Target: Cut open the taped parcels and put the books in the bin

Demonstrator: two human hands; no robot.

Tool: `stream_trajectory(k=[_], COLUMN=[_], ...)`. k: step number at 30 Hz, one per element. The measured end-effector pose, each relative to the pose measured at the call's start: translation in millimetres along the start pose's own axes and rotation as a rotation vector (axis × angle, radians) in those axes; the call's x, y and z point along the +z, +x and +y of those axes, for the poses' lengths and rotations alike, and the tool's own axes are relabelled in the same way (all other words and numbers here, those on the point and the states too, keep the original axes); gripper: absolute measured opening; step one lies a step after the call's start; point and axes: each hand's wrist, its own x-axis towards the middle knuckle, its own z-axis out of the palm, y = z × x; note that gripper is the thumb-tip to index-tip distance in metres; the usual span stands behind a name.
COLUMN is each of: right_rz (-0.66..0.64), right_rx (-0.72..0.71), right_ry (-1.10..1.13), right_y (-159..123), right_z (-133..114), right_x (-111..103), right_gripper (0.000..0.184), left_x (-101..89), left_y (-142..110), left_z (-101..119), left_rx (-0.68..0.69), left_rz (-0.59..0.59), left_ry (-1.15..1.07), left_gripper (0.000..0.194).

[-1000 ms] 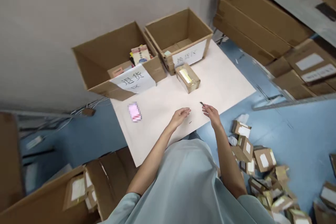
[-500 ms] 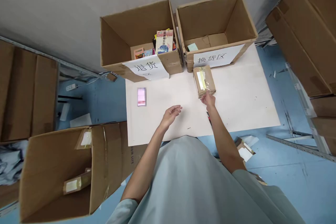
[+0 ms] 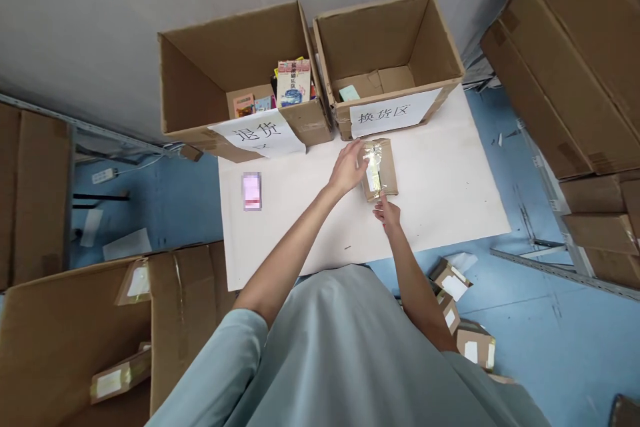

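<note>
Probably light and stiff, slick at the tape point(image 3: 377, 185), the box point(image 3: 387, 167) wants holding by its sides, left hand point(image 3: 348, 168) spread on one, right hand point(image 3: 389, 213) curled, its hold unclear.

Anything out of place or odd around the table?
Yes, two things. Several parcels lie loose at mixed angles on the floor to the person's right, not stacked. A small dark scrap lies by the table's near edge, too small to identify.
</note>
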Motion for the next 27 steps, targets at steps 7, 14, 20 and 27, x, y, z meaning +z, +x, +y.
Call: stream_trajectory(k=[7,14,20,27], right_rz=[0.0,-0.047,-0.117,-0.334], right_rx=[-0.074,-0.265,-0.6,-0.525], right_ry=[0.102,-0.07,-0.501,-0.746], right_y=[-19.9,-53.0,-73.2,-78.8], right_z=[10.4,27.1,34.7,74.3], right_x=[-6.8,-6.4,17.4,19.4], right_gripper=[0.052,0.063,0.06,0.056], left_x=[20.6,-48.5,-80.9,-56.8], left_y=[18.7,-91.3,-234.2,-343.5], left_z=[10.3,-38.7,-112.1,-151.6], left_rx=[0.058,-0.041,-0.39,-0.631], left_rz=[-0.246,0.006,0.145,0.233], left_ry=[0.286,0.24,0.02,-0.309], left_gripper=[0.053,0.045,0.038,0.063])
